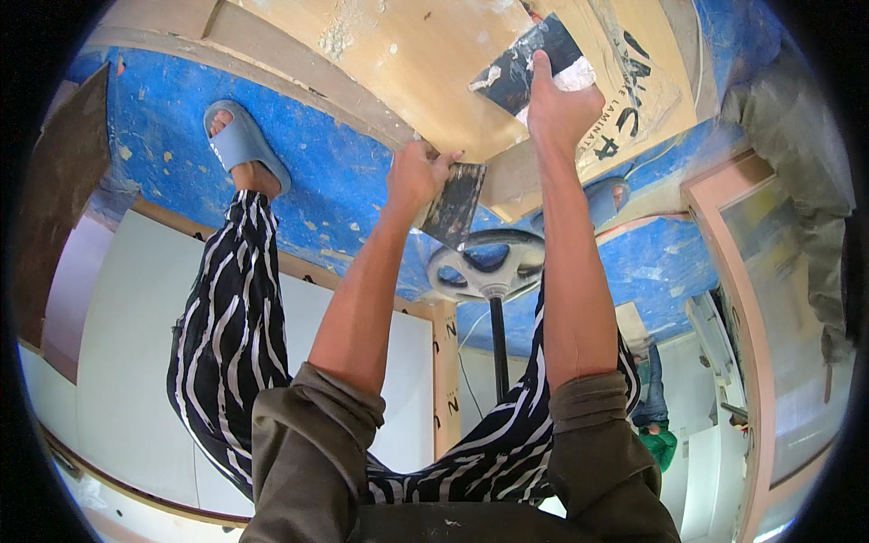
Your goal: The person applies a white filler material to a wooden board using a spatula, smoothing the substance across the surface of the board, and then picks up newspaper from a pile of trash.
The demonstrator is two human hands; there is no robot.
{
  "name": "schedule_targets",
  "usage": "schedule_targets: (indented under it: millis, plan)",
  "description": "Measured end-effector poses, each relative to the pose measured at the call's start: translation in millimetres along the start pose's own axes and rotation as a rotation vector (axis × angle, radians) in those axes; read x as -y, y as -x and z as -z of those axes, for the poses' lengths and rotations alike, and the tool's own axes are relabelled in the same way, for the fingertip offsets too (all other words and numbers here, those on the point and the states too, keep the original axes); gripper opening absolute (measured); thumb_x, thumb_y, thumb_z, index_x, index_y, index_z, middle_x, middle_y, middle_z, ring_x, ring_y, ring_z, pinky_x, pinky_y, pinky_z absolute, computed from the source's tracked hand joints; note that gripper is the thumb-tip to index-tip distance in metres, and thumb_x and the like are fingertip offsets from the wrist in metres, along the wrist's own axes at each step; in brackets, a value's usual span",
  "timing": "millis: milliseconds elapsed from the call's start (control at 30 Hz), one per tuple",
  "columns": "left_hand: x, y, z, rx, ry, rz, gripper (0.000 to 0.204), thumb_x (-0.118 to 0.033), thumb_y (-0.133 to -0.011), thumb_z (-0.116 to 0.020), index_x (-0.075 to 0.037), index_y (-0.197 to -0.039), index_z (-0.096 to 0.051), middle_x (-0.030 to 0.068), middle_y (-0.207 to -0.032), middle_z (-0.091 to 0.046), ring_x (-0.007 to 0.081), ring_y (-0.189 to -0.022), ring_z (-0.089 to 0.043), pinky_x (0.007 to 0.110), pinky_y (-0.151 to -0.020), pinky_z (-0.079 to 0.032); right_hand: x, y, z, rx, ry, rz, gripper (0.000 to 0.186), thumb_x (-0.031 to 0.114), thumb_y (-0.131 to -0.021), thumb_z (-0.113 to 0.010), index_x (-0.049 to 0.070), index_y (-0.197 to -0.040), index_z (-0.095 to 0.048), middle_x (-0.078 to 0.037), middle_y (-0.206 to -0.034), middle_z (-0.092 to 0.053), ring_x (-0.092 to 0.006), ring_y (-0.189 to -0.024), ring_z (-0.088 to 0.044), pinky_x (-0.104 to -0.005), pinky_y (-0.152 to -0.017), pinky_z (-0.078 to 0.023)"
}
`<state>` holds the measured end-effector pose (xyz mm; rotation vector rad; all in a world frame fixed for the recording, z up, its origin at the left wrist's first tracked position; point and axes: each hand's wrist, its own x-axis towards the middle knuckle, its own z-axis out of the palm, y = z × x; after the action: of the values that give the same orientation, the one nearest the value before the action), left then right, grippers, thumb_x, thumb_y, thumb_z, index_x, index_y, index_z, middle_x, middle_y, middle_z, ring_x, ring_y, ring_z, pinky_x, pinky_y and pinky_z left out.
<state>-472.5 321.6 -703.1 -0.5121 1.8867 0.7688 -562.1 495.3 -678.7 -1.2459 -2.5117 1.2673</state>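
Observation:
My left hand (418, 176) is closed on the edge of a dark, stained putty scraper (455, 206), a flat square blade hanging beside the near edge of a light wooden panel (407, 63). Farther off and to the right, my right hand (563, 113) grips another dark flat scraper (543, 45), its thumb lying on the face. White putty (575, 75) clings to this second blade near my fingers, and white smears mark its left part. The right blade is over the panel; whether it touches the wood I cannot tell.
Blue sheeting (326, 154) spotted with white covers the floor. A grey spoked round base (489, 262) with a black post stands between my legs. White panels (136, 308) are at left, a pinkish frame (747, 281) at right. A person in green (659, 443) is behind.

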Motion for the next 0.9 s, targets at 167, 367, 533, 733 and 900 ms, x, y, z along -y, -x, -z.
schedule_targets:
  millis: [167, 367, 533, 733, 900]
  plan:
    - [-4, 3, -1, 0.007, 0.004, -0.024, 0.034, -0.031, -0.083, -0.073, -0.003, -0.102, -0.073, 0.0192, -0.095, -0.072, 0.0297, -0.087, -0.071, 0.037, -0.078, -0.053, -23, -10, -4, -0.077, -0.075, 0.156, 0.026, 0.01, -0.079, -0.074, -0.009, -0.095, -0.067, -0.018, -0.086, -0.071, -0.0244, -0.072, -0.07, -0.0367, -0.07, -0.054]
    - [-4, 5, 6, 0.023, 0.036, -0.023, 0.033, -0.031, -0.084, -0.071, -0.004, -0.103, -0.073, 0.0184, -0.096, -0.072, 0.0317, -0.089, -0.07, 0.038, -0.079, -0.052, 13, -2, -21, 0.045, -0.07, 0.085, 0.023, 0.012, -0.077, -0.076, -0.007, -0.088, -0.069, -0.015, -0.083, -0.072, -0.0241, -0.072, -0.069, -0.0367, -0.069, -0.052]
    - [-10, 6, 6, 0.039, 0.03, 0.007, 0.033, -0.033, -0.085, -0.07, -0.006, -0.103, -0.073, 0.0171, -0.094, -0.072, 0.0342, -0.088, -0.069, 0.041, -0.08, -0.052, 43, -14, -61, 0.175, -0.145, -0.053, 0.018, 0.008, -0.078, -0.075, -0.006, -0.088, -0.069, -0.014, -0.088, -0.072, -0.02, -0.078, -0.069, -0.0343, -0.074, -0.053]
    - [-8, 10, 9, 0.052, 0.016, 0.052, 0.035, -0.036, -0.084, -0.07, -0.007, -0.104, -0.072, 0.0174, -0.097, -0.071, 0.0356, -0.09, -0.068, 0.043, -0.079, -0.051, 46, -5, -44, 0.076, -0.181, -0.012, 0.028, 0.013, -0.075, -0.079, -0.008, -0.091, -0.068, -0.016, -0.091, -0.072, -0.0231, -0.079, -0.069, -0.037, -0.075, -0.053]
    - [-13, 7, 6, 0.067, 0.019, 0.06, 0.036, -0.036, -0.083, -0.07, -0.008, -0.105, -0.072, 0.0176, -0.099, -0.071, 0.0351, -0.093, -0.067, 0.043, -0.082, -0.051, 83, -14, -75, 0.174, -0.109, -0.061, 0.03, 0.017, -0.075, -0.079, -0.007, -0.091, -0.069, -0.016, -0.09, -0.071, -0.0191, -0.078, -0.067, -0.0348, -0.072, -0.052]
